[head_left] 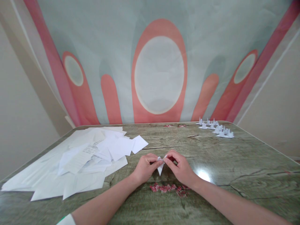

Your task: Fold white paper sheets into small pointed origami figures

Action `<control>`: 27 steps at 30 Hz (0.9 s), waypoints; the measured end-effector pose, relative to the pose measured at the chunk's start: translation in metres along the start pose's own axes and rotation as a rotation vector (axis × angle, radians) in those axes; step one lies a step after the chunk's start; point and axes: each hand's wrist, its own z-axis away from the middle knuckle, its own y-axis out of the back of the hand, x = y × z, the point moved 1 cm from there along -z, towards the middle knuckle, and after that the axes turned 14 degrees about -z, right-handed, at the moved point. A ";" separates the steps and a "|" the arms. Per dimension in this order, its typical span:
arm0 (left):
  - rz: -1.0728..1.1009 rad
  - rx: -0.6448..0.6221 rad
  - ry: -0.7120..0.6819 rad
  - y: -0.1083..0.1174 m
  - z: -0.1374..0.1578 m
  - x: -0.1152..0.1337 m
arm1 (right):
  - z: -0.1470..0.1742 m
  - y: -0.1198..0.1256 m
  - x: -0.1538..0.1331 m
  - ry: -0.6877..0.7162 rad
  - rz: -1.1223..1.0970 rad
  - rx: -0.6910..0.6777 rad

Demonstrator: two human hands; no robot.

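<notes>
Between my two hands is a small folded white paper piece (160, 169), with one pointed end hanging down toward me. My left hand (147, 167) pinches its left side between thumb and fingers. On the other side, my right hand (179, 167) grips an upper tip of the same paper with thumb and forefinger. Fingers cover part of the folds. Several finished-looking white paper cranes (225, 132) stand in a group at the table's far right corner.
A wide, untidy pile of white paper sheets (79, 184) covers the left of the wood-patterned table (246, 162). Some sheets bear writing. One square sheet (140, 144) lies at the pile's right edge. A patterned backdrop (159, 75) rises behind the table.
</notes>
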 end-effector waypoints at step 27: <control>0.043 -0.002 0.090 0.002 0.000 0.005 | 0.001 0.000 -0.002 -0.022 -0.037 0.021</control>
